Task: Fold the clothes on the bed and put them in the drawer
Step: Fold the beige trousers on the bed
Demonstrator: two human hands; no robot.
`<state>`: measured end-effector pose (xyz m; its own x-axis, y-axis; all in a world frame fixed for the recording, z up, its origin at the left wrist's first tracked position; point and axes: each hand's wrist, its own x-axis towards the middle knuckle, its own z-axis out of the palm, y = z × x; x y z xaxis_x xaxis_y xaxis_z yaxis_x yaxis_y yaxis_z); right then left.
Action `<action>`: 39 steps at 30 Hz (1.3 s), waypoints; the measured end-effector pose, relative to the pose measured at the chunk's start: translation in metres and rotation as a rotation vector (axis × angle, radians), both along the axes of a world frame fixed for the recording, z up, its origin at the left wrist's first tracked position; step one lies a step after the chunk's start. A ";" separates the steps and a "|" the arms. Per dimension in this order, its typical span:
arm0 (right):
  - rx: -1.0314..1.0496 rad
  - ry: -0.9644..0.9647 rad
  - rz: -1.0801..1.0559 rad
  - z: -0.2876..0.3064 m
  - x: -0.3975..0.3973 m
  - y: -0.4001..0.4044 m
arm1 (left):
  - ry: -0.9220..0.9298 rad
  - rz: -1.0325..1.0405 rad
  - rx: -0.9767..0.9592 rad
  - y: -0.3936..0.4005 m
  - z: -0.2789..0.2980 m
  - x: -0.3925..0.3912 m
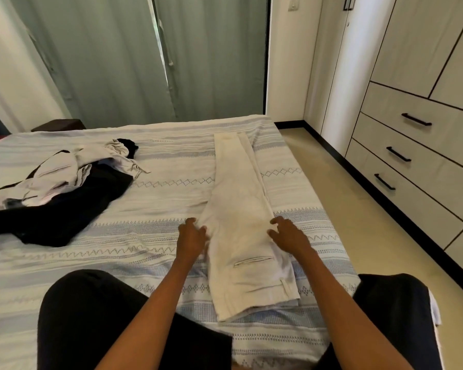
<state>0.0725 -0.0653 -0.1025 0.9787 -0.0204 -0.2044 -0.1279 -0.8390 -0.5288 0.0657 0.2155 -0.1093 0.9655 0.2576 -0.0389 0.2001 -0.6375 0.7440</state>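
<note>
A pair of white trousers (241,225) lies lengthwise on the bed (155,247), folded leg over leg, with the waistband near me and the hems at the far edge. My left hand (191,240) touches the trousers' left edge at thigh height with loosely bent fingers. On the right edge rests my right hand (286,235), fingers spread. Neither hand grips the cloth. A heap of unfolded clothes (62,188), black and pale grey, lies at the left of the bed. The drawers (412,153) with black handles stand shut in the wardrobe on the right.
The bed has a striped blue and white cover. A strip of beige floor (340,198) runs between bed and wardrobe. Green curtains (145,57) hang behind the bed. My knees in black shorts frame the bed's near edge.
</note>
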 end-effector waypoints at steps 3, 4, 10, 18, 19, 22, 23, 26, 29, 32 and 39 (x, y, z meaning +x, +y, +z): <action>-0.022 -0.026 0.005 -0.024 0.013 0.014 | 0.224 0.072 -0.230 0.009 -0.014 0.027; -0.036 -0.038 -0.033 -0.030 0.021 0.014 | 0.250 0.076 -0.293 0.012 -0.016 0.035; -0.034 -0.028 -0.026 -0.034 0.053 0.018 | 0.205 0.092 -0.416 0.020 -0.022 0.052; -0.055 0.131 -0.007 -0.014 0.083 -0.003 | 0.244 -0.065 0.001 0.036 -0.016 0.067; -0.058 0.143 0.000 -0.011 0.089 -0.005 | 0.268 -0.086 0.042 0.037 -0.015 0.074; 0.001 0.101 -0.002 -0.004 0.111 -0.008 | 0.241 -0.095 0.145 0.034 -0.004 0.097; 0.022 0.079 -0.002 -0.002 0.119 -0.007 | 0.217 -0.112 0.135 0.032 -0.002 0.106; 0.039 0.027 0.013 0.001 0.151 -0.001 | 0.141 -0.192 0.126 0.022 0.006 0.138; 0.053 0.001 0.011 -0.011 0.200 0.005 | 0.064 -0.210 0.114 0.013 0.006 0.186; 0.050 -0.023 0.000 -0.022 0.251 0.011 | 0.045 -0.237 0.104 0.006 0.001 0.243; 0.020 -0.030 -0.008 -0.030 0.401 0.024 | 0.104 -0.146 -0.005 0.000 -0.012 0.395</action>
